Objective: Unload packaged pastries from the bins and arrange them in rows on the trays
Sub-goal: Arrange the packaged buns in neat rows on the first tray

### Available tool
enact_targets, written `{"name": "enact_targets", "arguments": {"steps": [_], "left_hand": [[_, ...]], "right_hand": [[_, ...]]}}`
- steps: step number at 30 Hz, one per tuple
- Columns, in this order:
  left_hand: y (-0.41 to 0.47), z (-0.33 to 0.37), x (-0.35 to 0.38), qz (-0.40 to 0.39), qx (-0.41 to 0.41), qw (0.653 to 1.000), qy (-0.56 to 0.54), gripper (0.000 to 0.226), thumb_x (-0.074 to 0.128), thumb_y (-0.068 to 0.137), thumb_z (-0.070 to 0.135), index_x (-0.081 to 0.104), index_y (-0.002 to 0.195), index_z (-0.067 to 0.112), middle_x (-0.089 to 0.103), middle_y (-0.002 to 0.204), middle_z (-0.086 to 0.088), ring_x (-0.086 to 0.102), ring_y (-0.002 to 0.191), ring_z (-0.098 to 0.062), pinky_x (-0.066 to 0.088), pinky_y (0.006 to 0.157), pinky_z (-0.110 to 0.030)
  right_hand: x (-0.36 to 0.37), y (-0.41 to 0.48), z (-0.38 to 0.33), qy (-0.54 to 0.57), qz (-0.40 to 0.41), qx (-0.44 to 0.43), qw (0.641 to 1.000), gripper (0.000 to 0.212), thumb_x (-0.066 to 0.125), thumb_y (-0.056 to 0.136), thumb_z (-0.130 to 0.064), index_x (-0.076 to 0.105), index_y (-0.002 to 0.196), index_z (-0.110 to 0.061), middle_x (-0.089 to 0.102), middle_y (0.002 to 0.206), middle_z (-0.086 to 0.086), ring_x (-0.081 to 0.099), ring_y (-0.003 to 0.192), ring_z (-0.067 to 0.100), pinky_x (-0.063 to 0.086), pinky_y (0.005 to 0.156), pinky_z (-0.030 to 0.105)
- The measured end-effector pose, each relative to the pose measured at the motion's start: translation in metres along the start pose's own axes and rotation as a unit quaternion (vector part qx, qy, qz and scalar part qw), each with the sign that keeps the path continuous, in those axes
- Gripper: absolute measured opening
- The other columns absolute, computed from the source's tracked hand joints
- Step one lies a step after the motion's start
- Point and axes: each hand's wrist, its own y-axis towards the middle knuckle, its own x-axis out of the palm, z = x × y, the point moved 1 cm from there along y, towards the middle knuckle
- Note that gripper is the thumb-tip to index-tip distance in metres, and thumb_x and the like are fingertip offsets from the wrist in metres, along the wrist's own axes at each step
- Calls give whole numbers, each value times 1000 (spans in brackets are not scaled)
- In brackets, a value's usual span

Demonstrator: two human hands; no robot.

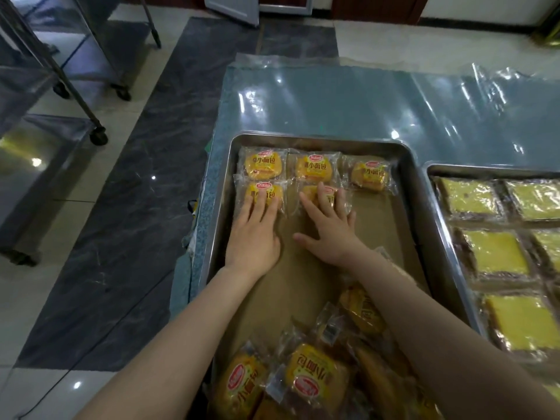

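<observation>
Clear-wrapped yellow buns (312, 371) heap at the near end of the steel tray (318, 139); toward its far end left hand (254, 230) and right hand (328, 230), fingers straight, press two more, seemingly light, squashy, slippery: grip sides gently.

I see a steel cart (69, 47) top left on casters (99, 136). Floor (75, 207) is pale tile w/ a dark marble strip (145, 165) running alongside the table (333, 101). Table has a teal top under a clear plastic sheet (485, 95), wrinkled twd the right. White door (233, 7) ajar at far end.
</observation>
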Motion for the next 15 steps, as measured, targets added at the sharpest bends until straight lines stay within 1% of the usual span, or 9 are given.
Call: {"name": "enact_targets", "arguments": {"steps": [3, 4, 5, 7, 8, 9, 10, 12, 15], "left_hand": [[-18, 6, -11, 24, -5, 997, -69, 73, 47, 91, 20, 3, 149, 26, -6, 156, 5, -15, 141, -12, -4, 114, -32], [-29, 9, -14, 24, -11, 995, -95, 72, 47, 92, 20, 4, 149, 27, -7, 155, 8, -15, 141, -9, -4, 113, -32], [-42, 12, -17, 22, -24, 992, -124, 71, 47, 92, 20, 6, 149, 29, -6, 154, 12, -15, 140, -7, -3, 113, -32], [-71, 16, -22, 22, -57, 981, -184, 67, 47, 93, 19, 11, 148, 33, -3, 152, 18, -8, 140, -3, 2, 113, -31], [-85, 16, -25, 26, -70, 975, -211, 65, 48, 93, 18, 15, 148, 34, 3, 152, 19, -2, 140, -2, 6, 113, -30], [-99, 17, -26, 30, -81, 968, -235, 62, 48, 94, 18, 20, 147, 34, 11, 151, 19, 6, 140, -1, 10, 113, -28], [-112, 17, -27, 31, -90, 963, -254, 60, 49, 94, 17, 25, 146, 33, 19, 150, 17, 14, 137, 1, 13, 111, -25], [-137, 19, -29, 20, -108, 955, -274, 55, 51, 94, 18, 32, 143, 33, 32, 146, 13, 26, 126, 4, 21, 106, -20], [-164, 20, -32, -13, -143, 952, -269, 51, 54, 93, 20, 39, 139, 33, 44, 141, 7, 46, 118, -4, 38, 101, -25]], "right_hand": [[-17, -14, -6, 36, 53, 6, 998, 72, 52, 90, -48, 7, 147, -48, -20, 154, -17, -34, 135, 21, -17, 104, 54], [-23, -23, -6, 60, 83, 18, 995, 69, 54, 91, -42, 14, 147, -46, -14, 156, -17, -29, 137, 18, -12, 107, 53], [-30, -36, -5, 91, 115, 34, 989, 64, 56, 91, -36, 22, 146, -43, -7, 158, -16, -20, 141, 16, -3, 110, 50], [-44, -65, 5, 136, 178, 65, 972, 51, 60, 91, -27, 43, 138, -34, 14, 158, -8, 10, 145, 17, 19, 110, 39], [-50, -80, 13, 134, 200, 77, 967, 42, 60, 90, -23, 53, 131, -28, 29, 152, -2, 27, 140, 18, 25, 106, 32], [-55, -96, 22, 124, 212, 91, 965, 33, 60, 89, -19, 60, 122, -22, 40, 142, 0, 41, 129, 18, 29, 101, 27], [-58, -111, 33, 119, 214, 110, 963, 27, 59, 88, -17, 65, 114, -20, 47, 132, 1, 48, 116, 17, 32, 95, 24], [-61, -136, 50, 117, 188, 149, 964, 23, 58, 88, -17, 66, 110, -18, 54, 121, 1, 53, 101, 17, 38, 85, 25], [-56, -157, 62, 105, 89, 180, 974, 37, 60, 90, -30, 58, 124, -17, 62, 118, 3, 57, 100, 20, 40, 77, 27]]}}
